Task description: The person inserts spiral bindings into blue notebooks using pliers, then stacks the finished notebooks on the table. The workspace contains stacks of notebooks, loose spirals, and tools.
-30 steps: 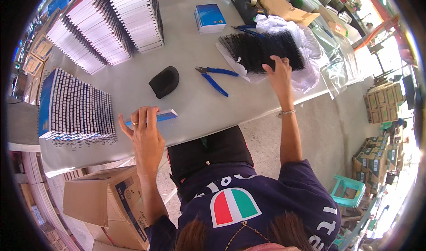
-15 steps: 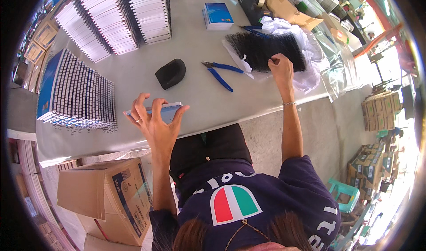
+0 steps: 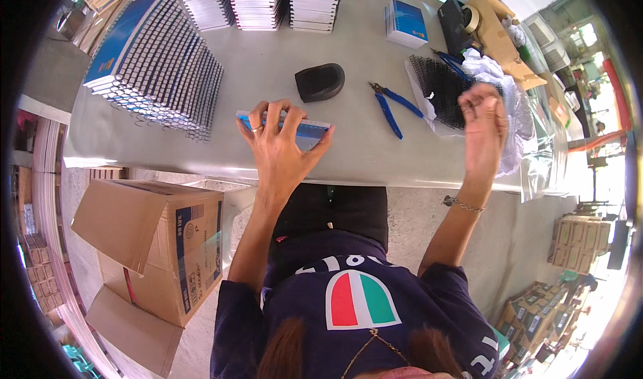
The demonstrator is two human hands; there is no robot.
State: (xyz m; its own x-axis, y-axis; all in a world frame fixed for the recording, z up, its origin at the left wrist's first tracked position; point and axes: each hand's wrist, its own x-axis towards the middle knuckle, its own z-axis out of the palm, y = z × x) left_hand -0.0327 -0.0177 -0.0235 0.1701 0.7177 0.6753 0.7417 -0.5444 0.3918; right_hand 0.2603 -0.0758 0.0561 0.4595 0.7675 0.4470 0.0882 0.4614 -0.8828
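My left hand (image 3: 284, 138) is wrapped over a small blue-covered notebook (image 3: 313, 130), held on its edge near the table's front side. A ring shows on one finger. To the right, my right hand (image 3: 483, 121) hovers at the near edge of a pile of black wire binding coils (image 3: 434, 87) lying on white paper. Its fingers are pinched together and slightly blurred; whatever they hold is too small to make out. Blue-handled cutters (image 3: 395, 109) lie between the hands with jaws pointing away. Beyond the notebook rests a black rounded block (image 3: 320, 82).
At left stands a tall stack of coil-bound blue notebooks (image 3: 157, 67); white page stacks (image 3: 258, 4) stand behind. A small blue notebook stack (image 3: 406, 24), a tape dispenser (image 3: 459, 27) and more blue-handled pliers (image 3: 454, 62) are at back right. An open cardboard box (image 3: 151, 245) sits below left.
My right hand has lifted a little from the coils toward their near right side. The left hand keeps its grip on the notebook. The whole view has shifted and turned.
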